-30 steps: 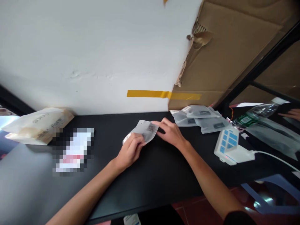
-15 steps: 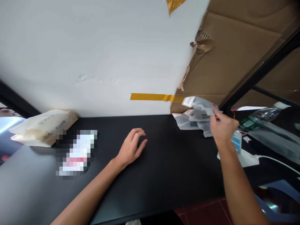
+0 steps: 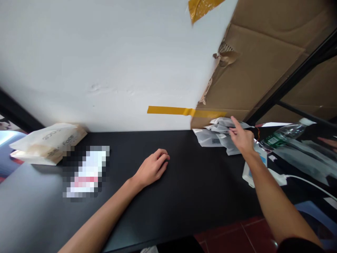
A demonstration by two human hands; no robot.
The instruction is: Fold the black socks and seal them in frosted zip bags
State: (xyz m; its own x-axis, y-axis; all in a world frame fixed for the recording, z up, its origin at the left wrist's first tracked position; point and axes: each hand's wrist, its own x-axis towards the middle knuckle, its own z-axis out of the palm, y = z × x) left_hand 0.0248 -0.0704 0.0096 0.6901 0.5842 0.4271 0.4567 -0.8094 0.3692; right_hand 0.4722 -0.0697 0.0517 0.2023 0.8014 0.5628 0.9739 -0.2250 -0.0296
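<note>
The right hand (image 3: 242, 141) spreads its fingers over a pile of frosted, translucent plastic bags with white labels (image 3: 206, 137); the index finger points toward a brown cardboard sheet (image 3: 265, 59) beyond. Right of those fingers lies a clear plastic bottle with a green label (image 3: 273, 140); nearer than them, a white-and-blue power strip (image 3: 248, 176) shows partly behind the forearm. The left hand (image 3: 150, 169) rests on the black tabletop (image 3: 195, 196), fingers loosely curled. Left of those fingers lie a blurred white-and-pink item (image 3: 88, 168) and, farther left, a cream paper bag (image 3: 43, 142).
</note>
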